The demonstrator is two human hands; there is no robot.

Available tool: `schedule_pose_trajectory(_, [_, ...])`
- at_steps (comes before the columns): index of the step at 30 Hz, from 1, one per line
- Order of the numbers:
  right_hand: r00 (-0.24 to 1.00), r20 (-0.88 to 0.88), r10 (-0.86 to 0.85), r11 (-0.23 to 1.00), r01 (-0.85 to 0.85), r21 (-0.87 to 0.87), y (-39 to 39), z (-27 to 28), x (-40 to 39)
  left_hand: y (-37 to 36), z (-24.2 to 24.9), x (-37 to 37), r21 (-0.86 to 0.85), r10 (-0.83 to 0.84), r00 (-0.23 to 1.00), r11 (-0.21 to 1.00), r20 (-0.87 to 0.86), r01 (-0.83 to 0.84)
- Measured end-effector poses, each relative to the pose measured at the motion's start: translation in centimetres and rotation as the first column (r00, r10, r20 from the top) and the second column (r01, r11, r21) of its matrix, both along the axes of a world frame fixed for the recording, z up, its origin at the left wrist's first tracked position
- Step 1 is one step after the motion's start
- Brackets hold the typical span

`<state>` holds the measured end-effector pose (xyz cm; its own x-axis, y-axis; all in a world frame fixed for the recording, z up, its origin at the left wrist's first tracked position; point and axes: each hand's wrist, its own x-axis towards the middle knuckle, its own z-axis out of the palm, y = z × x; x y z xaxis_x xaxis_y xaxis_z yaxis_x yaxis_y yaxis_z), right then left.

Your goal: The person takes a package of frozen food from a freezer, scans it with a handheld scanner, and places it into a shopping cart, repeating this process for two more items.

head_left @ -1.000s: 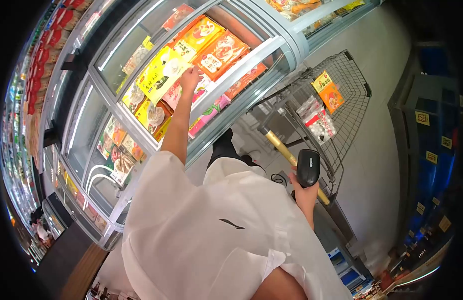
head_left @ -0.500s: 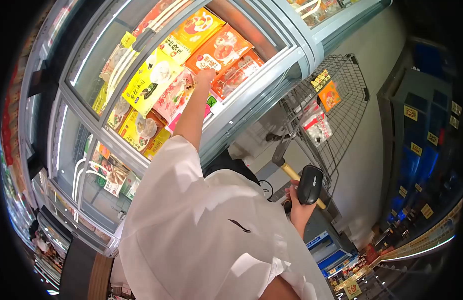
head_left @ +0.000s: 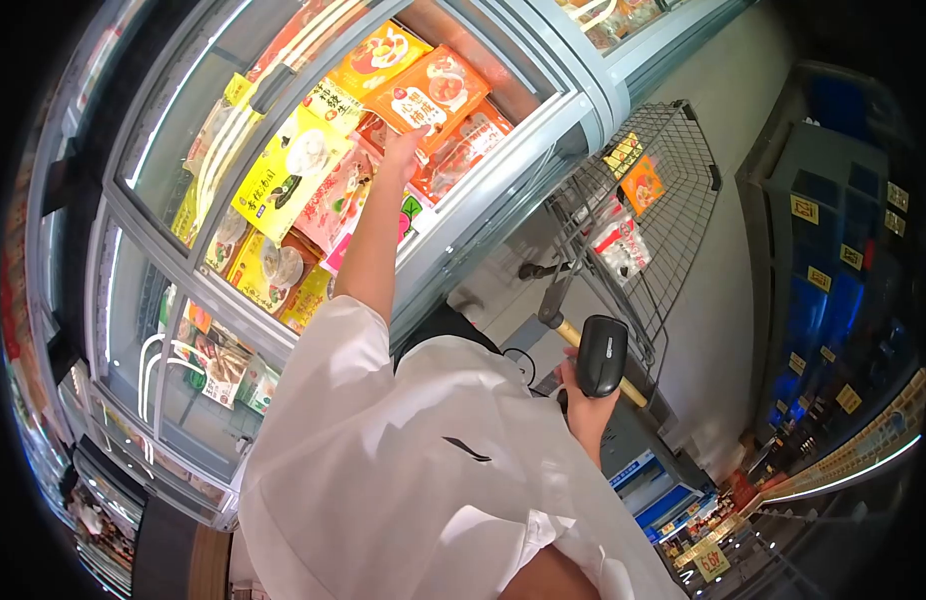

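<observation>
My left hand [head_left: 403,155] reaches into an open freezer section. Its fingers are closed on the lower edge of an orange food bag [head_left: 438,92]. Around it lie a yellow bag [head_left: 293,165], a pink bag [head_left: 338,195] and a red-and-clear bag [head_left: 468,150]. My right hand [head_left: 586,412] is closed round a smooth black oval object [head_left: 602,356], beside the yellow handle [head_left: 631,392] of a shopping cart. The object hides part of that hand, and whether the hand also touches the handle is unclear.
The wire cart [head_left: 673,215] holds an orange pack [head_left: 642,185] and a red-and-white pack [head_left: 620,248]. The freezer's metal rim [head_left: 483,215] runs between my left arm and the cart. Shelves with yellow price tags [head_left: 819,278] stand at the right.
The whole view has shifted a little to the left. The orange bag's lower edge has risen and turned slightly at my left hand. My right hand still holds the black object.
</observation>
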<state>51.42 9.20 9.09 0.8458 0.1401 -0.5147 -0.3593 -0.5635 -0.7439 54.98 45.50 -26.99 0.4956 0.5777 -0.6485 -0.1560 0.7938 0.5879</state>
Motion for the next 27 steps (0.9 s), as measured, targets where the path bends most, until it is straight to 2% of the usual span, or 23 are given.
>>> schedule_pose_trajectory(1, [1.000,0.005,-0.008,1.000,0.008,0.003,-0.2,0.2,0.0,0.0,0.4,0.0,0.003,-0.008,1.000,1.000,0.005,0.008])
schedule_pose_trajectory(3, [1.000,-0.009,0.004,1.000,-0.004,-0.005,-0.7,0.6,0.1,0.3,1.9,0.6,0.197,0.101,0.962,0.979,-0.254,-0.051])
schedule_pose_trajectory(4, [1.000,-0.006,-0.004,1.000,0.004,-0.001,-1.1,0.8,0.2,0.2,4.0,0.6,0.201,0.094,0.963,0.979,-0.251,-0.043])
schedule_pose_trajectory(7, [0.999,0.040,0.014,0.999,-0.016,0.044,-2.0,0.9,0.2,-0.8,13.1,-1.2,0.479,0.137,0.891,0.872,-0.432,0.099])
schedule_pose_trajectory(8, [0.998,0.055,-0.008,0.998,0.005,0.066,-2.3,0.7,0.2,-1.4,14.9,-2.1,0.488,0.139,0.890,0.867,-0.435,0.103])
schedule_pose_trajectory(10, [0.997,0.068,-0.040,0.994,0.033,0.102,-3.1,0.7,0.3,-2.8,18.0,-3.3,0.559,0.317,0.928,0.813,-0.196,-0.159])
schedule_pose_trajectory(14, [0.996,0.086,-0.011,0.994,0.002,0.110,-5.7,0.9,0.8,-6.0,24.2,-5.9,0.558,0.243,0.949,0.825,-0.202,-0.092])
schedule_pose_trajectory(16, [0.990,0.106,-0.087,0.982,0.068,0.176,-7.7,0.3,1.3,-7.8,26.9,-5.9,0.356,0.115,0.987,0.932,-0.114,-0.067])
schedule_pose_trajectory(17, [0.987,0.142,-0.073,0.989,0.053,0.141,-9.5,-0.5,1.7,-9.4,28.4,-5.7,0.244,0.056,0.998,0.968,-0.003,-0.053])
schedule_pose_trajectory(18, [0.984,0.152,-0.096,0.985,0.073,0.155,-10.5,-0.2,2.2,-11.3,29.3,-5.3,0.256,0.034,0.999,0.966,0.009,-0.035])
schedule_pose_trajectory(19, [0.977,0.111,-0.184,0.957,0.152,0.248,-11.5,0.3,3.0,-13.3,29.9,-4.7,0.202,-0.064,0.992,0.979,0.112,0.041])
schedule_pose_trajectory(21, [0.947,0.076,-0.314,0.870,0.254,0.422,-15.0,-0.1,4.8,-18.0,31.0,-3.3,0.090,-0.219,0.938,0.975,0.269,0.202])
schedule_pose_trajectory(22, [0.942,0.081,-0.326,0.864,0.262,0.430,-16.8,0.3,6.0,-20.6,31.3,-2.6,0.098,-0.233,0.933,0.972,0.275,0.214])
schedule_pose_trajectory(24, [0.887,-0.101,-0.450,0.638,0.399,0.659,-19.9,1.2,8.8,-25.5,31.6,-1.0,0.130,-0.346,0.867,0.938,0.360,0.320])
schedule_pose_trajectory(26, [0.850,-0.224,-0.477,0.512,0.475,0.716,-23.8,2.3,11.8,-29.7,33.3,0.7,0.157,-0.436,0.821,0.900,0.370,0.407])
schedule_pose_trajectory(27, [0.864,-0.244,-0.441,0.438,0.444,0.782,-26.6,1.1,13.2,-31.8,34.1,1.6,0.230,-0.499,0.778,0.867,0.383,0.442])
